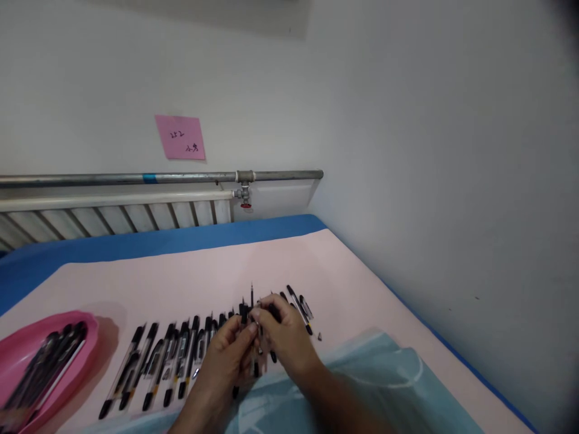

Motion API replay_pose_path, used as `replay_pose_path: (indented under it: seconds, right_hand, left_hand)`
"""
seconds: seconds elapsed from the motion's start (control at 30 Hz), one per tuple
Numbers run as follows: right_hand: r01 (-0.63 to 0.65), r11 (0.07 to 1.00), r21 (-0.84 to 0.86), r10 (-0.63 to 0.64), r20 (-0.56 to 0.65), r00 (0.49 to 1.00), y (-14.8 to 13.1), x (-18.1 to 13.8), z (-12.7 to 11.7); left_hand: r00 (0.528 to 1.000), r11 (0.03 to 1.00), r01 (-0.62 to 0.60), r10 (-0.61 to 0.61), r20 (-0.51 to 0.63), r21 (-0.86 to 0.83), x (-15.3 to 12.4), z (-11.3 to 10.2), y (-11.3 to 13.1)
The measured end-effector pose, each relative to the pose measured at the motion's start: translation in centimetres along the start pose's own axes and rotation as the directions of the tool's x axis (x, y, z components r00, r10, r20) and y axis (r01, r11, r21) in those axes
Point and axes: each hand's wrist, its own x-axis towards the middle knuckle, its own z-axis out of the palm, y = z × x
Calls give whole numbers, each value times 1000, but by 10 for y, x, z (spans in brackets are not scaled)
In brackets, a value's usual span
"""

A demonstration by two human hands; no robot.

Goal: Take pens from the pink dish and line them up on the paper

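My left hand (228,349) and my right hand (287,337) meet at the front middle of the pink table cover, fingers closed. Between the fingertips is a pen (259,334), partly hidden by the fingers; which of its parts each hand grips is hard to make out. To the left of my hands lies a row of black-capped clear pens (151,367), with loose caps (155,358) among them. A thin refill (252,295) points away just beyond my fingers. On the right are another pen (298,307), a clear cap (306,306) and a small pen tip (319,336).
A pink bowl (90,355) with several pens (49,361) stands at the left edge. Light blue cloth (380,367) covers the near right side. Behind the table are a radiator (136,218), a pipe (190,178) with a valve, and a pink note (181,137); a wall (443,181) borders the right.
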Motion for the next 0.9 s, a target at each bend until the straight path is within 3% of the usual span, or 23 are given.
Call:
replay_pose_path:
  seconds: [0.13, 0.3, 0.47, 0.63, 0.8, 0.9]
  right_hand:
    - [93, 987, -129, -98, -28, 995, 6, -6, 9]
    - [160, 961, -225, -170, -25, 985, 7, -3, 3]
    - [105, 971, -214, -108, 1, 994, 2, -4, -2]
    - [37, 996, -82, -38, -6, 999, 3, 3, -6]
    - [-26, 996, 81, 32, -67, 997, -11, 25, -36]
    - [-11, 1000, 13, 13, -129, 992, -22, 40, -69]
  left_hand:
    - [998, 993, -18, 11, 60, 113, 1, -4, -3]
    - [992, 975, -51, 24, 127, 216, 4, -11, -9]
    - [985, 929, -98, 39, 169, 357, 2, -8, -4]
    - [984, 887, -130, 60, 167, 444, -11, 4, 4]
    - [987, 921, -128, 80, 143, 368, -16, 6, 7]
    - [990, 947, -82, 40, 137, 311, -13, 3, 6]
